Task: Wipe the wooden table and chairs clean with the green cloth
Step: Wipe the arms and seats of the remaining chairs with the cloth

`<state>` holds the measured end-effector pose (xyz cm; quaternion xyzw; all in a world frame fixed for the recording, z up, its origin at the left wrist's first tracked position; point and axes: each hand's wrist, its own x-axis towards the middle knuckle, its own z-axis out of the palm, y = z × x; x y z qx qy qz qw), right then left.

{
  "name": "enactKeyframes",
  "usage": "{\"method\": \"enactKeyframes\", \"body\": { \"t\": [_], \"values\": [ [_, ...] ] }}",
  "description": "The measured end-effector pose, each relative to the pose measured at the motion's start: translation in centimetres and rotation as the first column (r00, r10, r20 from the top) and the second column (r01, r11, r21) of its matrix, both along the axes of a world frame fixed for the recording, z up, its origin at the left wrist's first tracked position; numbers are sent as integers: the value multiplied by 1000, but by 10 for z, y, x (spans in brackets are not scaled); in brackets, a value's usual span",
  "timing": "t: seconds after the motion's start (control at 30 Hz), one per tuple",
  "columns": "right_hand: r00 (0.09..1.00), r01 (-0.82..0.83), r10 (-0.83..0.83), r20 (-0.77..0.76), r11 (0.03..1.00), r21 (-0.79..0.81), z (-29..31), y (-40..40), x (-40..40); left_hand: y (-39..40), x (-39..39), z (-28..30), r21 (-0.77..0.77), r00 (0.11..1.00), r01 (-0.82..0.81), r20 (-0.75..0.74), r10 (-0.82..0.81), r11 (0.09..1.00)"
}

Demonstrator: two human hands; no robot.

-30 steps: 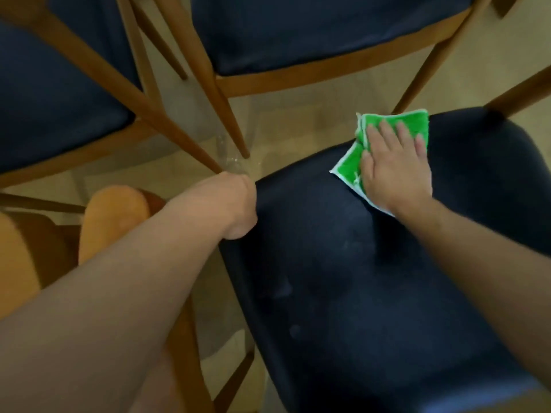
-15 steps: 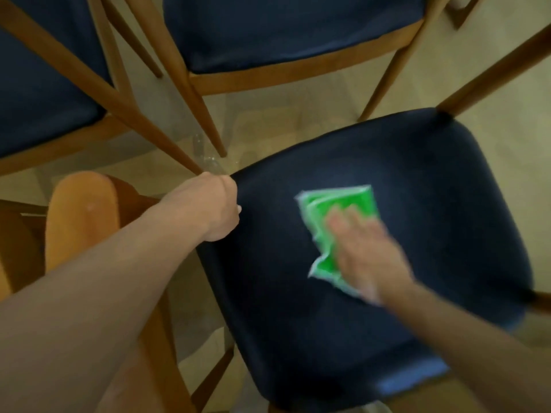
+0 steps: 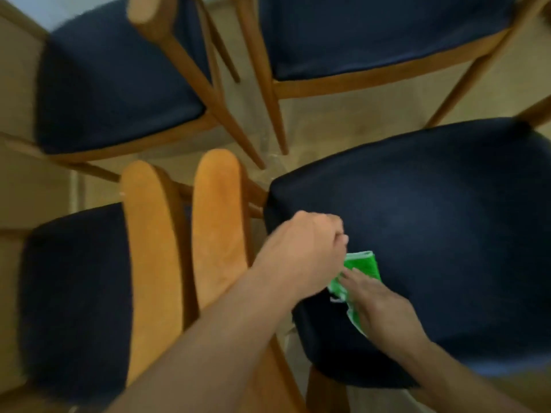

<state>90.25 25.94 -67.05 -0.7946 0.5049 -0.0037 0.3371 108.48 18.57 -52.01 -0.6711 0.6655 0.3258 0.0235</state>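
Fingers (image 3: pixel 353 280) flat on green cloth (image 3: pixel 362 263), cloth beneath, on chair seat (image 3: pixel 447 234)

Green cloth (image 3: pixel 362 265), seemingly white-edged; navy seat (image 3: pixel 432 219); orange-brown backrests (image 3: pixel 214 216).

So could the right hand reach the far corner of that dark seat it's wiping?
Probably yes. The right hand presses the green cloth on the near-left part of the dark seat, and nothing lies on the cushion between it and the far corner.

Right hand (image 3: pixel 384 308) presses green cloth (image 3: pixel 362 265) flat on dark chair seat (image 3: pixel 447 234), lower centre; left hand (image 3: pixel 307 248) curled on seat's left edge.
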Motion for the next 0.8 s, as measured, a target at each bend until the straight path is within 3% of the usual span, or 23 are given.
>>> {"method": "enactKeyframes", "body": {
  "t": [0.03, 0.1, 0.17, 0.23, 0.27, 0.3, 0.37, 0.4, 0.47, 0.5, 0.57, 0.7, 0.73, 0.8],
  "values": [
    [976, 188, -201, 80, 971, 147, 16, -11, 10, 9, 0, 6, -26, 995, -70, -72, 68, 997],
    [751, 388, -594, 289, 751, 534, 52, -34, 36, 24, 6, 24, -125, 966, -210, -177, 186, 970],
    [505, 255, -741, 442, 617, 744, 91, -60, 64, 34, 18, 47, -202, 893, -401, -305, 332, 893],
    [415, 110, -696, 586, 677, 727, 129, -87, 96, 45, 36, 70, -298, 797, -573, -419, 435, 764],
    [432, 95, -622, 653, 751, 653, 145, -97, 114, 52, 45, 80, -347, 760, -634, -447, 472, 691],
    [509, 101, -488, 709, 852, 514, 160, -103, 134, 61, 53, 89, -379, 726, -681, -464, 508, 627],
    [744, 17, -75, 664, 995, 94, 172, -103, 171, 85, 62, 98, -362, 646, -762, -472, 600, 537],
    [854, -115, 160, 495, 986, -121, 171, -97, 185, 101, 62, 98, -328, 602, -798, -453, 657, 505],
    [894, -382, 436, 107, 864, -329, 164, -74, 202, 136, 54, 95, -248, 507, -861, -378, 774, 443],
    [882, -430, 470, 35, 833, -349, 159, -62, 201, 152, 48, 93, -206, 455, -890, -344, 821, 406],
    [882, -415, 463, 87, 852, -320, 151, -36, 186, 180, 36, 87, -121, 356, -934, -321, 878, 335],
    [759, -620, 647, 74, 753, -219, 148, 50, 121, 216, 18, 74, 28, 224, -967, -384, 896, 254],
    [741, -652, 669, 57, 737, -181, 149, 74, 101, 220, 17, 72, 41, 233, -962, -393, 890, 270],
    [712, -694, 702, -3, 703, -154, 151, 118, 59, 222, 16, 66, 14, 339, -928, -377, 862, 371]
  ]
}}
